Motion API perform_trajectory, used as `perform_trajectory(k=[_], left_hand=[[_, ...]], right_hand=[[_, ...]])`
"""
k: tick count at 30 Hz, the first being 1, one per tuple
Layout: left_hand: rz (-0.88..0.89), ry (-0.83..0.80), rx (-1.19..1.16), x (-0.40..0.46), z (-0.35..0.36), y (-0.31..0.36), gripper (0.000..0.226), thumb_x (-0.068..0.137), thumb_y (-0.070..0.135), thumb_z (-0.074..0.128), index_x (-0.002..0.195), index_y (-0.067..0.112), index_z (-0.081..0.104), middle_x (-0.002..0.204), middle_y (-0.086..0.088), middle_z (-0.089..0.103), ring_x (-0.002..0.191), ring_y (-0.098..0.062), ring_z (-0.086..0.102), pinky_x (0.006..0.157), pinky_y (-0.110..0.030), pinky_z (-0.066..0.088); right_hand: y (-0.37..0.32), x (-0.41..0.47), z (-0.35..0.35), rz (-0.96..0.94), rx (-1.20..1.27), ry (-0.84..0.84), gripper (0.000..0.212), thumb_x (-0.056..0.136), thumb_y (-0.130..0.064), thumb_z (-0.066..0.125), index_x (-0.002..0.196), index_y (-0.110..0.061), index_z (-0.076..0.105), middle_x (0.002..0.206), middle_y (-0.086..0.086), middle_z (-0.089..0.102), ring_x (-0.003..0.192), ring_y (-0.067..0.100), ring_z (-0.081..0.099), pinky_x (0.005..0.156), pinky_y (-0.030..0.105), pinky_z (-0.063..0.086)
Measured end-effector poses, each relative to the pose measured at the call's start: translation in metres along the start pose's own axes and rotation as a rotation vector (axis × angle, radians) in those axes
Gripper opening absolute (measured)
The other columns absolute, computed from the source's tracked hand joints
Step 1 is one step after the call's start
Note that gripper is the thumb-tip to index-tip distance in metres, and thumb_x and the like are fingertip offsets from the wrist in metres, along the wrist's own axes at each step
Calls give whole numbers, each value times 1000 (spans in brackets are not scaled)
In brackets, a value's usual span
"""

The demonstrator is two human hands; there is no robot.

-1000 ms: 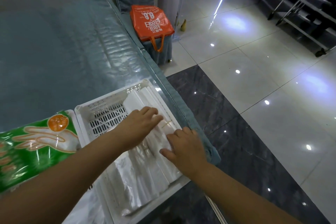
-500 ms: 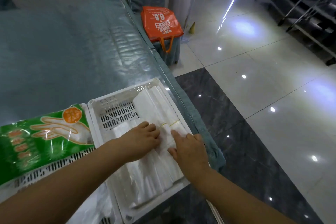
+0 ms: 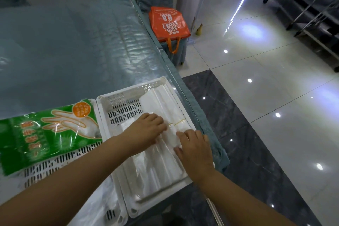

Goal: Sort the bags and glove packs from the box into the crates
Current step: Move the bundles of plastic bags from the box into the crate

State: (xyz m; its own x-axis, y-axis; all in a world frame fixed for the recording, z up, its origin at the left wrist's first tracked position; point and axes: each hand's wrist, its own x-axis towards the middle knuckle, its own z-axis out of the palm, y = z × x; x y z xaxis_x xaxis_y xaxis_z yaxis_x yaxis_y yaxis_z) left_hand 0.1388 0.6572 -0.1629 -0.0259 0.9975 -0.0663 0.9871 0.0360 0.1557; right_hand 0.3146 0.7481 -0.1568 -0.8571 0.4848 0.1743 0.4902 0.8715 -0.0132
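A white slotted crate (image 3: 119, 99) stands at the table's right edge and holds a bundle of clear plastic bags (image 3: 161, 101) tied with a rubber band. My left hand (image 3: 145, 130) presses on the bundle's middle, fingers bent down onto it. My right hand (image 3: 194, 148) rests on the bundle's right side, fingers lying flat. To the left, a second white crate (image 3: 55, 163) carries a green glove pack (image 3: 45, 134) with a hand picture. The box is out of view.
The table (image 3: 73, 51) is covered in shiny grey-blue plastic sheet. An orange shopping bag (image 3: 168, 24) sits on a stool beyond the table's right edge. Glossy tiled floor (image 3: 256, 115) lies to the right, with metal racks at the far right.
Both hands slid slightly back toward me along the bag bundle, and the left hand's fingers curled down more. The camera shifted a little; the crates stayed in place.
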Motion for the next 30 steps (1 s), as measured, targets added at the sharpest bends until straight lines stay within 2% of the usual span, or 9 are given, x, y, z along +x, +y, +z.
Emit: perform_trajectory(k=[3,5,8,12,16,20,24,26,30], left_hand=[[-138,53,-75,-22,0,-5,45,69,27,76,109,23,56,110,0,58,102,-21,52,88,-34,41],[-171,31,-96,-37,4,-1,41,72,29,73,109,27,57,111,3,56,101,-18,50,85,-31,40],[-176,-9,-109,-51,12,7,36,77,30,67,112,29,57,115,3,56,106,-18,50,86,-33,40],[-224,-14,-109,-54,17,11,39,81,28,61,119,28,53,125,3,53,116,-19,45,89,-34,39],[-232,36,-110,-61,18,21,53,81,14,61,130,28,47,140,-3,47,124,-24,45,90,-38,42],[-226,8,-88,-71,21,32,56,88,11,46,138,32,36,152,3,30,134,-21,33,98,-37,36],[-303,-46,-86,-81,23,43,61,89,8,43,143,31,28,156,4,18,141,-20,21,107,-40,30],[-355,34,-93,-92,21,48,59,87,7,49,140,28,36,155,-1,24,138,-23,28,106,-41,33],[-522,140,-97,-135,-5,55,43,83,11,58,125,23,56,140,-3,49,129,-24,42,104,-37,36]], right_hand=[[-7,-2,1,-42,25,20,21,70,-37,77,76,-19,68,71,-1,63,67,17,54,61,33,46],[-16,-3,1,-69,-17,-38,24,72,-42,71,66,-20,64,65,-2,58,65,16,50,59,34,42],[-27,0,1,4,-38,-101,29,71,-44,67,58,-19,60,62,-3,53,65,17,45,60,35,40],[-31,4,6,61,39,-217,28,83,-41,50,70,-19,62,76,-2,54,77,17,35,73,37,32],[-34,0,4,67,22,-193,23,80,-37,56,68,-19,62,73,-1,56,76,18,41,71,37,34],[-30,-4,4,63,-1,-169,20,78,-35,61,65,-19,61,71,-1,55,75,19,44,69,36,33],[-30,-4,9,36,-21,-172,15,78,-35,57,79,-20,56,81,0,56,79,19,43,71,35,31],[-33,-2,11,23,-4,-130,24,74,-34,61,91,-19,55,89,2,56,82,20,45,72,35,35],[-63,7,-1,-115,166,-104,36,74,-24,66,109,-17,56,105,5,59,93,23,49,81,35,39]])
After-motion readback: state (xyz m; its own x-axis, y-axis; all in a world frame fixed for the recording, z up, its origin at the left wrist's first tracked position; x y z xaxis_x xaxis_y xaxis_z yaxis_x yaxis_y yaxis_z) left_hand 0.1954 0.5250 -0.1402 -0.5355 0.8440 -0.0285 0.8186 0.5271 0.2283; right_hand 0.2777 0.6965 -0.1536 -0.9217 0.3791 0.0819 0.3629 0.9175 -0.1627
